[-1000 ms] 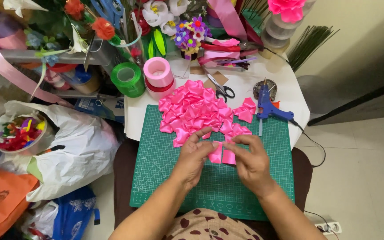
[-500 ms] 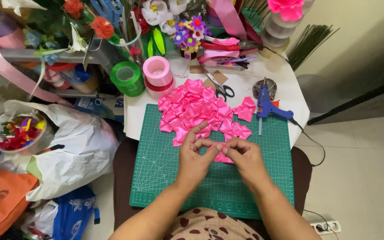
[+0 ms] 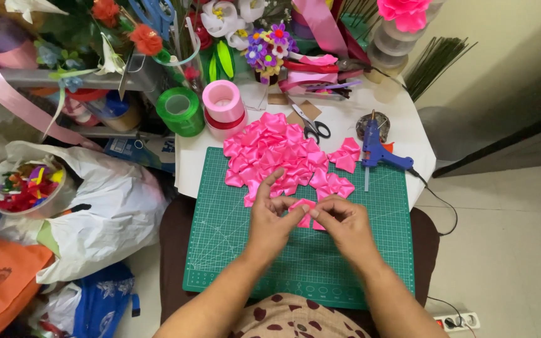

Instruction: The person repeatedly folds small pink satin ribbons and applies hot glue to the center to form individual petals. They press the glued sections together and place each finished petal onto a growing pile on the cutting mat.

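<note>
Both hands meet over the green cutting mat on a small white table. My left hand and my right hand pinch one folded pink ribbon piece between their fingertips. Just beyond them lies a pile of folded pink ribbon petals, several of them spilling onto the mat's far edge. A blue glue gun rests at the mat's far right corner.
Scissors lie behind the pile. A green ribbon roll and a pink ribbon roll stand at the back left, artificial flowers behind them. A white plastic bag and a bowl of coloured bits sit on the floor, left.
Both hands have drawn slightly toward me and together, bringing the pink ribbon piece up off the mat and folding it between the fingertips.
</note>
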